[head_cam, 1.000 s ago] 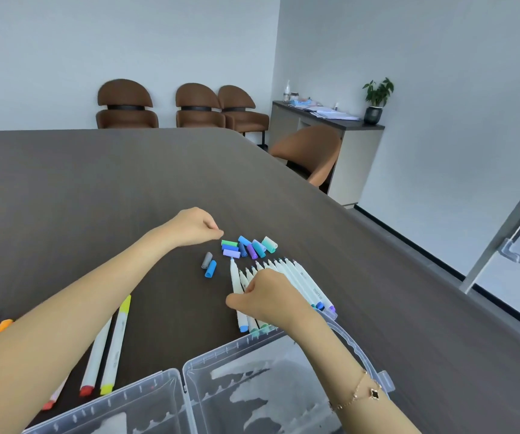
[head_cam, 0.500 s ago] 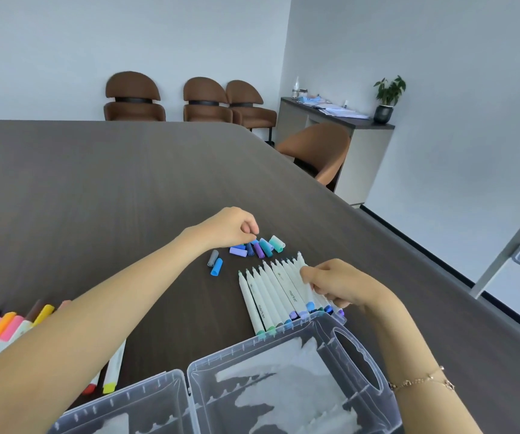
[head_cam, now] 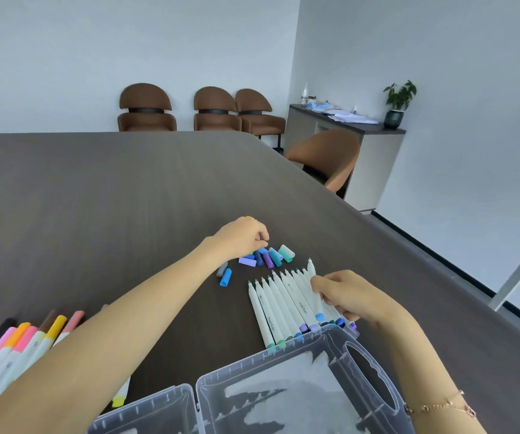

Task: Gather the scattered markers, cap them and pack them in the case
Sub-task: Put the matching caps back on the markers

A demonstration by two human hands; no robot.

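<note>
Where the dark wood-grain table [head_cam: 102, 195] meets the near edge of view, a clear plastic case [head_cam: 283, 399] lies open, its two ribbed, translucent halves hinged side by side, the right half moulded with an oval carry handle.

Item: row of uncapped markers [head_cam: 279, 303], slim white matte barrels with pointed tips facing away and coloured end plugs in blue, green and violet toward the case; laid side by side, touching, just beyond the case's far rim.

Item: loose caps [head_cam: 269, 257], short, smooth cylinders in lilac, purple, blue, teal and mint, heaped together beyond the marker tips; a grey cap [head_cam: 222, 269] and a bright blue cap [head_cam: 225, 276] lie a little to the left of the heap.

Item: capped markers [head_cam: 17, 343], white barrels with pink, orange, yellow, brown and black caps, fanned at the table's left edge, partly hidden by the left forearm.

Left hand [head_cam: 243, 238]: fingers curled down at the cap heap, fingertips pinched together at its left side; what they hold cannot be told.

Right hand [head_cam: 345, 294]: fingers and thumb curled round one white marker at the right end of the row, its tip raised past the others; a thin chain bracelet [head_cam: 440, 405] circles the wrist.
</note>
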